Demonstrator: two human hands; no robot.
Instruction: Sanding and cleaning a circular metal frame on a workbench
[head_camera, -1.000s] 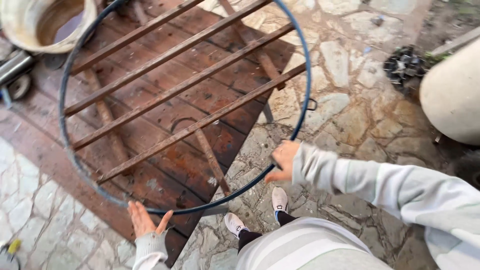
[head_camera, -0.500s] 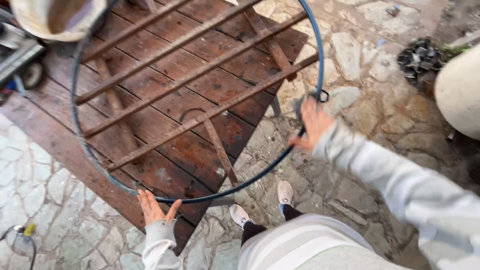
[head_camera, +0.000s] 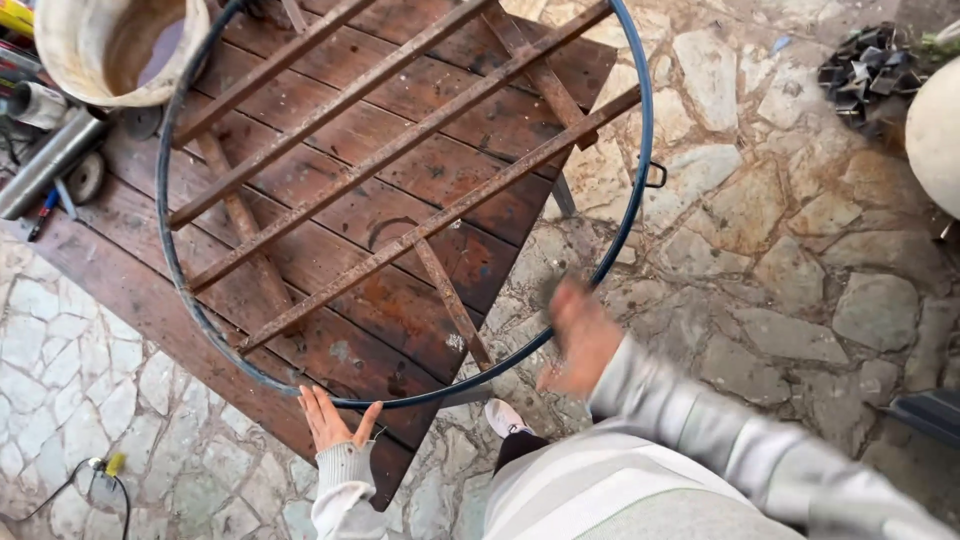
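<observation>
A large dark metal hoop (head_camera: 632, 190) lies over rusty metal bars (head_camera: 400, 150) on a brown wooden table (head_camera: 140, 300). My left hand (head_camera: 335, 420) is flat and spread, with its fingertips against the hoop's near edge. My right hand (head_camera: 578, 340) is blurred with motion, just outside the hoop's near right arc, and holds nothing that I can see. A small metal loop (head_camera: 655, 175) sticks out of the hoop's right side.
A worn white bucket (head_camera: 110, 45) and a grey pipe (head_camera: 45, 165) sit at the table's far left. The ground is irregular stone paving (head_camera: 780, 250). A dark cluster of metal pieces (head_camera: 865, 75) and a pale round object (head_camera: 935, 135) stand at right. A cable (head_camera: 90, 480) lies at lower left.
My right hand has come off the hoop's right side and swung down toward me. The left hand stays at the near edge.
</observation>
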